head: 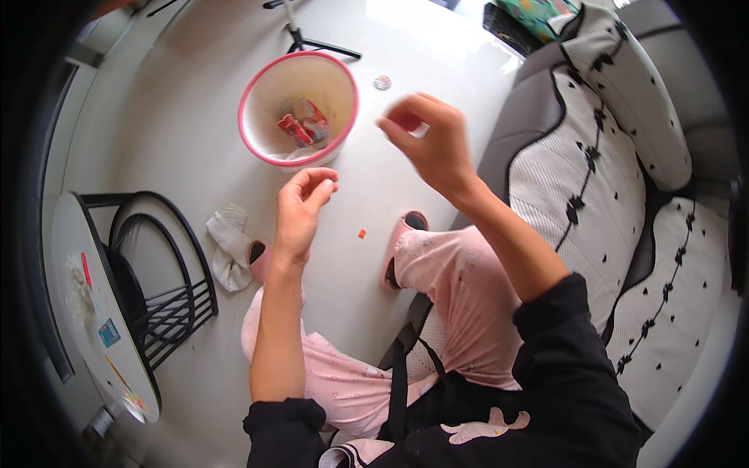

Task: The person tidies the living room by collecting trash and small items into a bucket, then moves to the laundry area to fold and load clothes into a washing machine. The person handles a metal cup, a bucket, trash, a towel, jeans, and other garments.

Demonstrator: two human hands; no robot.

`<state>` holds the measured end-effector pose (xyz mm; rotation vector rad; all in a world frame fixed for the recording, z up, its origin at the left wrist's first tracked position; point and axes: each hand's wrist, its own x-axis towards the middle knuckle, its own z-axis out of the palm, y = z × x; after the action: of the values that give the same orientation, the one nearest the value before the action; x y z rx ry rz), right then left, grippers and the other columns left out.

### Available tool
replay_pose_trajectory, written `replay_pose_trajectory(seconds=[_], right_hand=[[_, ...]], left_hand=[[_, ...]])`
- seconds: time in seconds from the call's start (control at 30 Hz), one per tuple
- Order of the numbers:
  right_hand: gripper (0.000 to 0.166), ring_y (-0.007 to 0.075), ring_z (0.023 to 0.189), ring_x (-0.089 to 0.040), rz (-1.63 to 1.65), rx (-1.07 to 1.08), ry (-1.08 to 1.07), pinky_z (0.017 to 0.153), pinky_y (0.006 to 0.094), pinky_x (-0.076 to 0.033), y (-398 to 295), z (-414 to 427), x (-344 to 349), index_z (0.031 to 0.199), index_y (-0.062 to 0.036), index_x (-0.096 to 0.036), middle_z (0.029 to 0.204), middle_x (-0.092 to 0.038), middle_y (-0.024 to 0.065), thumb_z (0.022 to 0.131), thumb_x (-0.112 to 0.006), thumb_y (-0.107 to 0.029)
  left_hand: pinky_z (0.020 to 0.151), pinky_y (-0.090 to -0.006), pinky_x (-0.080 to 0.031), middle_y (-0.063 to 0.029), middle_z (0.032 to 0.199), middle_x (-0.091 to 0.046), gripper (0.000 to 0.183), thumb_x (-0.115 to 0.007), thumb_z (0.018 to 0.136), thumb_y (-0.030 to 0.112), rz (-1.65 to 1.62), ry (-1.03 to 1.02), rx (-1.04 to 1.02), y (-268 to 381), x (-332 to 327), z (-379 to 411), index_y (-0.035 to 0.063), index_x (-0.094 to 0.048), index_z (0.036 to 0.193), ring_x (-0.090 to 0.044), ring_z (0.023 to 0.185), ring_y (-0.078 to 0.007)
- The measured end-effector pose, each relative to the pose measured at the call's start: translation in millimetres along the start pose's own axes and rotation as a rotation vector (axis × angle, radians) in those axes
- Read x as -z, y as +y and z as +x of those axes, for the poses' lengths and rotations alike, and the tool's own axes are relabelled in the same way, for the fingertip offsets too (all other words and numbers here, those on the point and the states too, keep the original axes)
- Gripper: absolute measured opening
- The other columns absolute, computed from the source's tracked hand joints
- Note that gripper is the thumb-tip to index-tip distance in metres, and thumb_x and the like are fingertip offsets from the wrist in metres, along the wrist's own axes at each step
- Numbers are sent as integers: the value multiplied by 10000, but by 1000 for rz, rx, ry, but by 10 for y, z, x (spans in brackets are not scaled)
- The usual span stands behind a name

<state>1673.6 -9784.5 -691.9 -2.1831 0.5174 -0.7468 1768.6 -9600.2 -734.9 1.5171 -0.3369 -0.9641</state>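
My left hand (301, 205) is raised just below a white waste bin with a pink rim (240, 117); its fingers are curled and the thumb is near the index finger. Whether something small is between them I cannot tell. To the right of the bin, my right hand (430, 137) hangs slightly blurred, with thumb and fingers curved towards each other; something reddish shows within the curl, too unclear to name. Red wrappers (295, 130) lie inside the bin. A small orange-red scrap (362, 234) is on the floor between my pink slippers, and a round patterned item (382, 82) lies right of the bin.
A sofa with a quilted cover (562, 175) runs along the right. At the left stand a black metal chair (175, 292) and a white table (96, 351) with small items. A white cloth (228, 251) lies on the floor. A stand's black foot (327, 48) is behind the bin.
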Motion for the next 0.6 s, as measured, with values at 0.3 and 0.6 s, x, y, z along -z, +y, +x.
replay_pose_trajectory(seconds=[0.3, 0.6], right_hand=[[255, 164, 809, -644, 256, -166, -86, 718, 267, -497, 929, 581, -1374, 977, 10, -656, 884, -681, 122, 771, -530, 92], [268, 326, 1193, -473, -554, -509, -308, 1002, 397, -377, 3604, 277, -477, 917, -86, -700, 1094, -614, 180, 737, -516, -15]], left_hand=[[842, -266, -424, -60, 955, -603, 178, -529, 858, 75, -22, 60, 26, 250, 155, -148, -17, -595, 995, -550, 906, -122], [910, -311, -407, -108, 1062, -574, 207, -566, 831, 36, 30, -164, 152, 293, 117, -408, -24, -587, 1027, -538, 1026, -196]])
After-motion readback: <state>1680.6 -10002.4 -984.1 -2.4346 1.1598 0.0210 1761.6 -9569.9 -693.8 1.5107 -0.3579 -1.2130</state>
